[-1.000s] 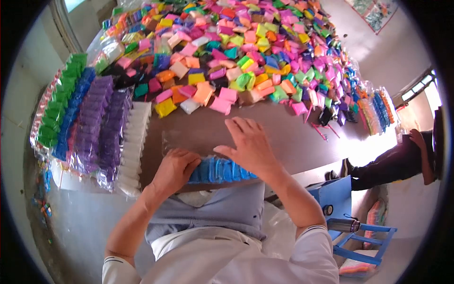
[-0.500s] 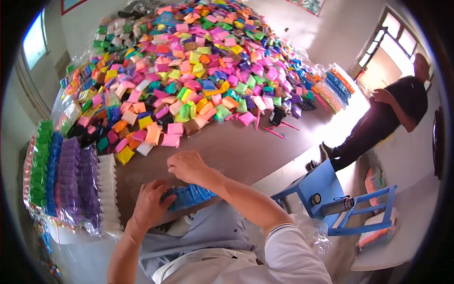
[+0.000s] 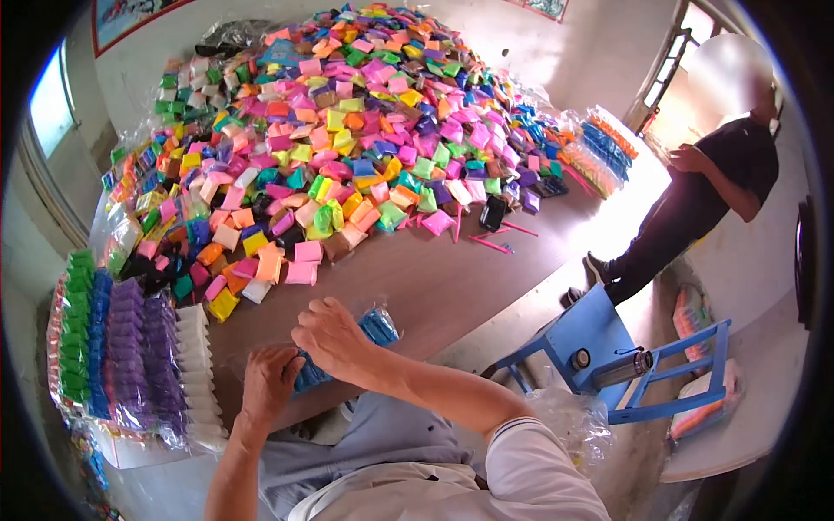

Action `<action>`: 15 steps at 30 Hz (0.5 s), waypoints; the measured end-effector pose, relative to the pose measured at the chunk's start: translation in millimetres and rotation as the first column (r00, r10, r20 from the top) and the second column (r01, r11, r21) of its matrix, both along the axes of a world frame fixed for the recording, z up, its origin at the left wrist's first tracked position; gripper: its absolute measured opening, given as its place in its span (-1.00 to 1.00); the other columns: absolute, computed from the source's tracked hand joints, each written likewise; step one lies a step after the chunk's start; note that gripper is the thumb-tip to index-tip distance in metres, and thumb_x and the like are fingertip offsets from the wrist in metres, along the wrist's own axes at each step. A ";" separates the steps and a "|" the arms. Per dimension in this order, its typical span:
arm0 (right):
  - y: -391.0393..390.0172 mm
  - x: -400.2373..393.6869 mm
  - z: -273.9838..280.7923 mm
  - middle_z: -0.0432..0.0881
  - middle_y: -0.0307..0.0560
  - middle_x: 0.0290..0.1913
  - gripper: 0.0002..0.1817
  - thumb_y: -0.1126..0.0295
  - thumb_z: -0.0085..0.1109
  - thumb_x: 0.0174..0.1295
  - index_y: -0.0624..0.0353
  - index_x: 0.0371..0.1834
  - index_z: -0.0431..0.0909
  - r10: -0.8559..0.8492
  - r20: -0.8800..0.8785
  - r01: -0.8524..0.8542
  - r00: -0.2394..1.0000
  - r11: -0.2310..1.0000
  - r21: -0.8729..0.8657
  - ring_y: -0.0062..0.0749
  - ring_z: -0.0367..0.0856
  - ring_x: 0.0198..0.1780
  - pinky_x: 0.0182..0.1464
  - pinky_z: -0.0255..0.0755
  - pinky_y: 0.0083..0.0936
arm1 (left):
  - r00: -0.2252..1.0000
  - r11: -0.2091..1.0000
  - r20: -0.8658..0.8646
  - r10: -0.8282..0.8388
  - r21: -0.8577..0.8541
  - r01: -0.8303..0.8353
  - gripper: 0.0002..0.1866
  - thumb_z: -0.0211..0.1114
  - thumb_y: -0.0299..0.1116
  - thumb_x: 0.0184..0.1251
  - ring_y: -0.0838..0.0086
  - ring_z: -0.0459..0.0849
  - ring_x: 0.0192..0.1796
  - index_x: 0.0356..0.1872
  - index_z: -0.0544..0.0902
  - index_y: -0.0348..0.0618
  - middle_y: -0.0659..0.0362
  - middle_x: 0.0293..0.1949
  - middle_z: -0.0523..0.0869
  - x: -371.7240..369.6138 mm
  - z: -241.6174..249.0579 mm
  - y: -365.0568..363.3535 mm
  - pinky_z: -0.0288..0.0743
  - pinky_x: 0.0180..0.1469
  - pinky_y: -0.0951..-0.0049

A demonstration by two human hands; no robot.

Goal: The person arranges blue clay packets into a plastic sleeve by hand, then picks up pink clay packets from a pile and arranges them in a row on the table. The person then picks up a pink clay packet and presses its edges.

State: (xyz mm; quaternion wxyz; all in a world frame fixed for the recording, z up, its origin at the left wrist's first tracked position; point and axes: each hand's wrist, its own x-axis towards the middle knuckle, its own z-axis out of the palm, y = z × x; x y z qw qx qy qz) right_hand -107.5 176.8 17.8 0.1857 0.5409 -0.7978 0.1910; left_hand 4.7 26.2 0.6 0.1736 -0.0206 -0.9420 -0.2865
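A clear plastic pack of blue pieces [image 3: 379, 326] lies at the near edge of the brown table [image 3: 417, 286], partly covered by my hands. My left hand [image 3: 271, 379] is closed at the pack's left end, thumb against the fingers, pinching it. My right hand [image 3: 333, 340] rests over the middle of the pack with its fingers curled; what they hold, if anything, is hidden. To the left stand bagged rows of white pieces [image 3: 199, 373], purple pieces [image 3: 127, 356] and green pieces [image 3: 76, 334].
A large heap of colourful small packets [image 3: 347, 130] covers the far side. Pink sticks [image 3: 492, 244] lie near a black packet [image 3: 493, 213]. On the right, a blue stool [image 3: 591, 334] holds a flask [image 3: 621, 371]; a person [image 3: 730, 165] stands behind it.
My left hand has closed its fingers at the pack's left end. The pack's right end now shows further up on the table. The standing person's hands have come together.
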 end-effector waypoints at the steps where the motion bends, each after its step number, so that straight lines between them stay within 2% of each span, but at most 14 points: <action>1: 1.9 3.7 1.3 0.55 -0.17 -0.37 -0.93 0.36 0.18 0.06 0.02 -0.52 0.61 0.013 0.007 -0.013 1.000 1.000 0.019 -0.30 0.51 -0.12 0.03 0.33 -0.33 | 1.000 1.000 -0.019 -0.014 0.001 0.014 -0.84 0.36 -0.36 0.30 0.04 0.68 -0.12 -0.22 0.72 -0.23 -0.02 -0.27 0.75 -0.5 -1.2 0.1 0.44 0.04 0.17; 6: 7.4 15.1 1.0 0.55 -0.18 -0.36 -0.93 0.36 0.18 0.08 0.03 -0.50 0.61 0.019 -0.051 -0.018 0.999 1.000 0.015 -0.32 0.50 -0.12 0.01 0.36 -0.36 | 0.998 0.998 0.055 0.020 -0.060 -0.016 -0.88 0.33 -0.38 0.31 0.08 0.68 -0.15 -0.26 0.72 -0.21 0.02 -0.29 0.76 0.3 0.0 0.2 0.43 0.01 0.17; 11: 9.4 15.5 0.1 0.56 -0.22 -0.34 -0.93 0.35 0.20 0.11 0.04 -0.39 0.64 0.047 0.003 -0.047 0.999 0.982 0.184 -0.38 0.52 -0.11 -0.09 0.45 -0.41 | 0.999 0.999 0.036 0.016 -0.050 -0.015 -0.89 0.32 -0.40 0.30 0.09 0.68 -0.15 -0.26 0.72 -0.21 0.02 -0.30 0.75 3.0 -1.4 1.8 0.43 0.02 0.15; 15: 10.1 21.2 -10.3 0.61 -0.21 -0.35 -0.92 0.37 0.22 0.14 0.06 -0.39 0.68 0.043 -0.029 -0.038 0.999 0.987 0.155 -0.39 0.54 -0.13 -0.09 0.44 -0.40 | 1.000 0.999 0.021 0.007 -0.042 -0.006 -0.90 0.31 -0.43 0.28 0.06 0.68 -0.15 -0.30 0.73 -0.22 0.01 -0.30 0.75 3.1 6.7 3.8 0.44 0.00 0.12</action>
